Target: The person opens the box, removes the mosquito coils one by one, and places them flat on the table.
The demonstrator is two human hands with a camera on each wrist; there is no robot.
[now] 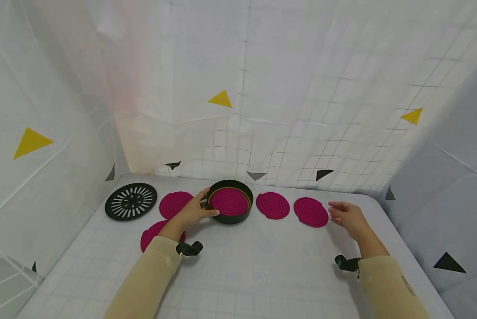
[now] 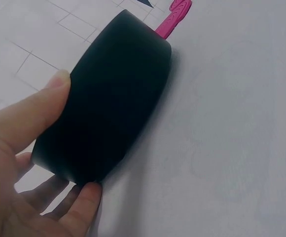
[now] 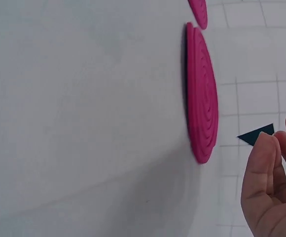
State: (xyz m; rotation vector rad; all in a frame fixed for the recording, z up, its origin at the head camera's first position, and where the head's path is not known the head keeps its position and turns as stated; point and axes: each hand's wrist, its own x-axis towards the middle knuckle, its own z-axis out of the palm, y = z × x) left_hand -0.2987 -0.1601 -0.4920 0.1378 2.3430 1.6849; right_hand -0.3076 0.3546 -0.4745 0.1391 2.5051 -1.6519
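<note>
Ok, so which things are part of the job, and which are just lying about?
Probably part of the job:
- black round holder, gripped by the left hand
- inner pink disc, sitting in it
- rightmost pink disc, nearest the right hand
- three other pink discs, matching

Probably just there:
- black slotted disc, untouched, though it might belong
- yellow triangles
- dark triangles

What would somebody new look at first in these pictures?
Probably the bright pink spiral discs on the white table: two left and two right of a round black container, and one in it. The left hand grips that container, perhaps drawing eyes there. The black slotted disc at the table's far left stands out too.
</note>
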